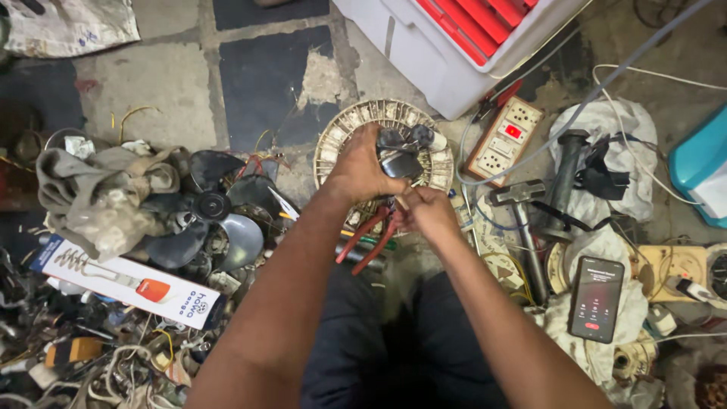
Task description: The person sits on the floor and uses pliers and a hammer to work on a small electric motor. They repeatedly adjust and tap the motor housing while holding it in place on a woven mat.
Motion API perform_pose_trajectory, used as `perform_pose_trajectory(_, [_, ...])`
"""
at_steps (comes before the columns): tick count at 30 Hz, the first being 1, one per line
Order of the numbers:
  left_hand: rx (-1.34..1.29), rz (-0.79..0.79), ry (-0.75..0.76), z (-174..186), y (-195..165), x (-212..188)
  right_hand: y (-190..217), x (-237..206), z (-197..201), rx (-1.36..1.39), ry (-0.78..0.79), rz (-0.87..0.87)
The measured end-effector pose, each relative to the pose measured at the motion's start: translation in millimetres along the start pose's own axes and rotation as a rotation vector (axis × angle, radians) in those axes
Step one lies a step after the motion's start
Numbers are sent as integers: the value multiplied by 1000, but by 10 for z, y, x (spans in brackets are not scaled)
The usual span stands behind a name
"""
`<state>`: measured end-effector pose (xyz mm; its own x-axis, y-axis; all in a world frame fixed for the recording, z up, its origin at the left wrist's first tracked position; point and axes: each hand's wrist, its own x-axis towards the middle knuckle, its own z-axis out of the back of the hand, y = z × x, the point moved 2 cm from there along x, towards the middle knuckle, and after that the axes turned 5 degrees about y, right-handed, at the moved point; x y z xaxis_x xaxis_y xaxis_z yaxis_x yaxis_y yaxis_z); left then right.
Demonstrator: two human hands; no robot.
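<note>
Head view: my hands work a dark motor part (400, 155) at frame centre.
Left hand (362, 170) clamps it over the round stator (333, 144); right hand (428, 212) grips red-handled pliers (371, 236), which I judge could slip and nick windings.

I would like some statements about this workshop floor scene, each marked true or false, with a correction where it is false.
1. The left hand grips a dark metal part over the round motor winding. True.
2. The right hand holds blue-handled scissors. False: it holds red-handled pliers.
3. A hammer lies on the floor to the right of the hands. True.
4. The phone has a dark, switched-off screen. False: its screen is lit.
5. The fan blade lies to the right of the phone. False: it lies far to the left, beside a grey cloth.
</note>
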<state>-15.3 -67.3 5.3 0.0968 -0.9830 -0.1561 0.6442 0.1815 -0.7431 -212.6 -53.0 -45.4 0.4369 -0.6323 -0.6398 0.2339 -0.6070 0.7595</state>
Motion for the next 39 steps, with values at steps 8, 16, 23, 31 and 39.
perform_pose_trajectory(8, [-61,20,2,67,-34,4,-97,-16,77,132,47,-74])
perform_pose_trajectory(16, [-59,-17,-4,64,-9,-1,22,-104,43,-155,-15,11])
perform_pose_trajectory(23, [-81,-36,-16,47,35,-6,240,-337,-259,-1095,-405,463])
perform_pose_trajectory(31, [-190,-6,-8,67,60,-105,267,-228,-331,-1146,-409,507])
perform_pose_trajectory(39, [-245,102,24,370,5,-253,471,-255,-364,-871,-374,589])
